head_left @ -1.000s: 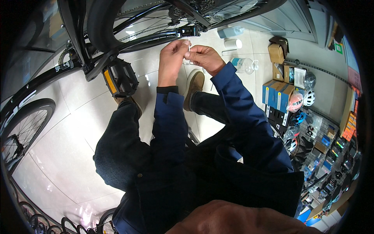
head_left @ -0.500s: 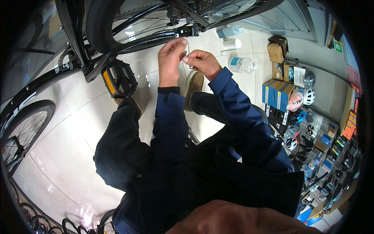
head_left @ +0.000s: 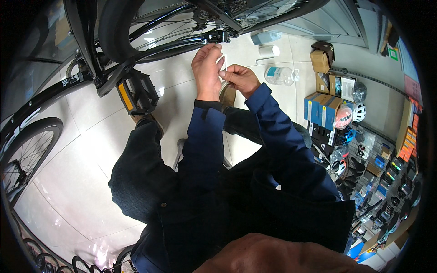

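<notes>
Above my hands is a black bicycle lying across the top of the view, with a black brake caliper (head_left: 215,37) on its frame near the rear wheel's hub. My left hand (head_left: 207,76) has its fingers curled together, their tips just below the caliper; whether they touch it or grip something small is hidden. Pinched between thumb and fingers, my right hand (head_left: 242,80) holds a thin metal hex key (head_left: 226,63), which stands upright beside my left fingers. The two hands nearly meet there.
A black pedal (head_left: 138,93) with an amber reflector juts out at the left. On the tiled floor lie a clear plastic bottle (head_left: 280,75), a white roll (head_left: 269,51) and a thin bent rod (head_left: 264,59). Boxes (head_left: 321,109) and helmets (head_left: 359,112) line the right side.
My left hand has shifted a little to the right, and my right hand slightly right and down. The hex key shows less of its length between them now.
</notes>
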`<state>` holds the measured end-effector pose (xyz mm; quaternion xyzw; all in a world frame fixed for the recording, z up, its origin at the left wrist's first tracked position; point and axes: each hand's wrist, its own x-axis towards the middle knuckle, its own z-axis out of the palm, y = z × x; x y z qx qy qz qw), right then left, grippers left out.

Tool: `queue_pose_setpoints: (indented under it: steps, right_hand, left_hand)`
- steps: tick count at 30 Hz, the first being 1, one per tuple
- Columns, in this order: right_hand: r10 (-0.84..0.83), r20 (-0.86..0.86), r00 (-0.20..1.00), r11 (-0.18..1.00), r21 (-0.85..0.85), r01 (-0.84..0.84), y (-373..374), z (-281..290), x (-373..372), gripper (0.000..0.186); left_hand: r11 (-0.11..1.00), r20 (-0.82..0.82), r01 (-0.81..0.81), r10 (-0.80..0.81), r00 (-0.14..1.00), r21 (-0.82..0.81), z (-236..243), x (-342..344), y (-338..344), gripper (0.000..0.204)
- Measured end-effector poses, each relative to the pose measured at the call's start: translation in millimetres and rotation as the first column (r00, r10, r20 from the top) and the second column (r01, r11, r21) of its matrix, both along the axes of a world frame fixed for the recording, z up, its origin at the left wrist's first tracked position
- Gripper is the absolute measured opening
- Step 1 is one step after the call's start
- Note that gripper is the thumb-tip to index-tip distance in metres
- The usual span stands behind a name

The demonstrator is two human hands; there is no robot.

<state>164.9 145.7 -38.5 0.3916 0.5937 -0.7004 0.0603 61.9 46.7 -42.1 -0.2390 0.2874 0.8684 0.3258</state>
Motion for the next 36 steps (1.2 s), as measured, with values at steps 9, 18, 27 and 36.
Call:
queue_pose_setpoints:
  steps: [9,18,27,36]
  right_hand:
    - [0.005,0.023,1.0,1.0,-0.007,-0.005,5.2,-7.3,7.1,0.019]
    - [0.046,0.016,0.999,0.999,0.007,-0.046,12.4,-17.3,14.7,0.02]
    - [0.024,0.259,0.966,0.989,0.137,-0.061,15.8,-96.0,59.9,0.029]
    - [0.145,0.337,0.93,0.965,0.16,-0.209,-11.2,-136.5,111.7,0.035]
  left_hand:
    - [1.0,0.04,-0.008,0.007,0.999,0.019,1.6,0.0,2.4,0.009]
    - [0.998,0.017,-0.035,0.034,0.999,0.048,-11.8,8.8,0.1,0.009]
    - [0.864,0.237,0.234,-0.138,0.962,-0.446,-193.9,63.8,-33.1,0.012]
    - [0.592,-0.099,0.148,-0.364,0.926,-0.792,-346.5,80.9,-75.7,0.024]
